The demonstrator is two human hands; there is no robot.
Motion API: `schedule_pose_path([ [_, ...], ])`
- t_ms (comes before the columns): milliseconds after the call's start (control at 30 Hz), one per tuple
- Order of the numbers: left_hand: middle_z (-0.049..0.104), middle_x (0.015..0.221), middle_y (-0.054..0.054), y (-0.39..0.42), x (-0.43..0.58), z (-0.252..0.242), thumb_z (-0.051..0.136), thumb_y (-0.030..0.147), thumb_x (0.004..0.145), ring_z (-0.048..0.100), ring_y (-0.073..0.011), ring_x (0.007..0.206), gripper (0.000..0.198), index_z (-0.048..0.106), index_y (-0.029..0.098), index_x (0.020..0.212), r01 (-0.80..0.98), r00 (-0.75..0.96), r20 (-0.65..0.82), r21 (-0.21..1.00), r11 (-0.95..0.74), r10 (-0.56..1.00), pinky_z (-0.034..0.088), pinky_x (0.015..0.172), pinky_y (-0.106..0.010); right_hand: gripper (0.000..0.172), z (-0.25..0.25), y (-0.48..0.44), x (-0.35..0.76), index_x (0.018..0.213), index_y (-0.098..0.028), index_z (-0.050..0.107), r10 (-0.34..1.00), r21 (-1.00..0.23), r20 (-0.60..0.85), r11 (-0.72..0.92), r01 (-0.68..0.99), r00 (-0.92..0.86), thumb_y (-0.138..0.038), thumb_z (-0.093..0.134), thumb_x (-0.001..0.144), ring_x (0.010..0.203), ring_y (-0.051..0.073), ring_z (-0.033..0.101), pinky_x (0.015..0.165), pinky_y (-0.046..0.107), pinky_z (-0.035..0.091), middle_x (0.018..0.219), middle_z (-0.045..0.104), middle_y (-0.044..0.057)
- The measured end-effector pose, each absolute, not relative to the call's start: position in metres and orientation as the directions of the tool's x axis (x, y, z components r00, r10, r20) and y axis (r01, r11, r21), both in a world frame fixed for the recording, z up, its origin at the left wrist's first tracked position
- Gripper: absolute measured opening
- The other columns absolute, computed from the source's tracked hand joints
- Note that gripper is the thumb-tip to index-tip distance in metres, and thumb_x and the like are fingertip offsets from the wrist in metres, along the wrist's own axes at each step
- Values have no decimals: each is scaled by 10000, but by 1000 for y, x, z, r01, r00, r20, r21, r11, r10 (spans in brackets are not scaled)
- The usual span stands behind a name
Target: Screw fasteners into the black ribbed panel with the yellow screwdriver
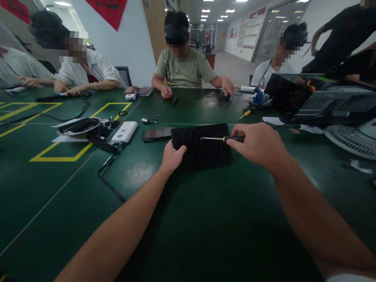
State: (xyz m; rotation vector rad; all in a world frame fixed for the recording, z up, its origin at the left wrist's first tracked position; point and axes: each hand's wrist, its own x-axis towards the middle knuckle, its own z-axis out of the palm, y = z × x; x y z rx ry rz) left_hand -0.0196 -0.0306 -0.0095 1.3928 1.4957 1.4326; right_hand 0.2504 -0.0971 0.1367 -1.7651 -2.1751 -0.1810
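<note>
A flat black panel lies on the green table in front of me. My left hand is closed on the panel's near left corner, fingers curled over the edge. My right hand is closed round a small screwdriver with a black and yellow handle. Its thin metal shaft points left, with the tip over the upper middle of the panel.
A white power bank and a tangle of black cables lie to the left, inside yellow floor-tape lines. A white fan grille and opened dark devices stand at right. Several other people sit around the table, working.
</note>
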Motion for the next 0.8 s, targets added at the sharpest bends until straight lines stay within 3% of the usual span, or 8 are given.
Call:
schedule_pose_path([
  [600,745,897,-52,-33,-18,-5,722,256,705,703,-256,854,222,701,196,918,250,-234,197,959,-137,952,584,855,-417,346,139,-99,247,1057,-238,793,962,-100,226,180,979,-154,-493,569,990,850,313,694,679,392,414,947,785,128],
  [800,738,875,-44,-29,-19,-10,723,280,698,683,-240,817,225,691,194,904,262,-234,214,953,-150,948,567,803,-389,273,135,-96,248,1067,-226,757,965,-104,208,184,977,-160,-443,660,932,832,302,680,675,380,406,945,771,124],
])
